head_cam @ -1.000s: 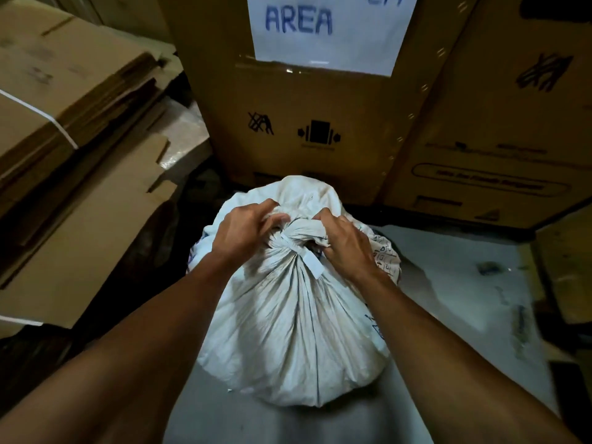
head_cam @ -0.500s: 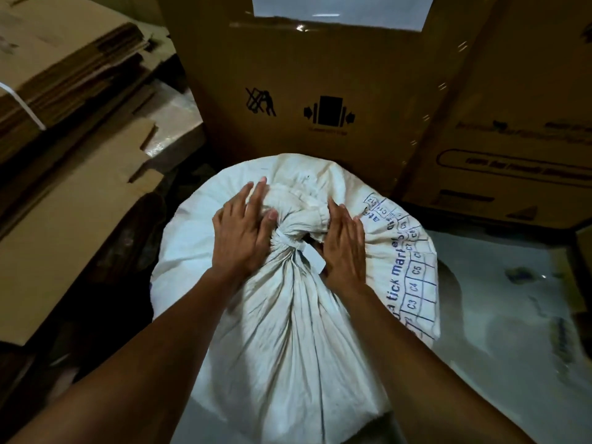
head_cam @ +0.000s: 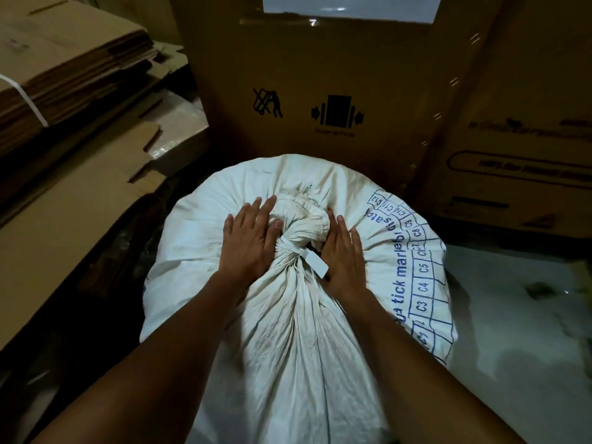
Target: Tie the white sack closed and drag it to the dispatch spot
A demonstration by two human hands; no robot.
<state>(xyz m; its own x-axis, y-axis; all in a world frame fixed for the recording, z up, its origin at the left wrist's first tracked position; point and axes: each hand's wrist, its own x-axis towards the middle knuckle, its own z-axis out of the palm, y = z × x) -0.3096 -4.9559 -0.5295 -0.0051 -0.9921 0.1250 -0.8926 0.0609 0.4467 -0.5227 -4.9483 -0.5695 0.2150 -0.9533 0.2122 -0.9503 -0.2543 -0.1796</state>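
Note:
A full white sack [head_cam: 288, 331] with a blue printed grid on its right side stands on the floor in front of me. Its neck [head_cam: 301, 219] is bunched and bound by a white tie [head_cam: 312, 259] with a flat tag end. My left hand [head_cam: 248, 241] lies flat on the sack just left of the neck, fingers straight, thumb against the bunched cloth. My right hand [head_cam: 344, 254] lies flat on the sack just right of the neck, fingers straight and pointing away from me.
Large brown cartons [head_cam: 320, 91] stand upright right behind the sack, with a white paper sign [head_cam: 349, 8] at the top edge. Flattened cardboard stacks [head_cam: 64, 107] fill the left side. Pale floor [head_cam: 512, 331] lies to the right.
Both hands have let go of the neck and flattened onto the sack beside it. The view has come closer and lower over the sack.

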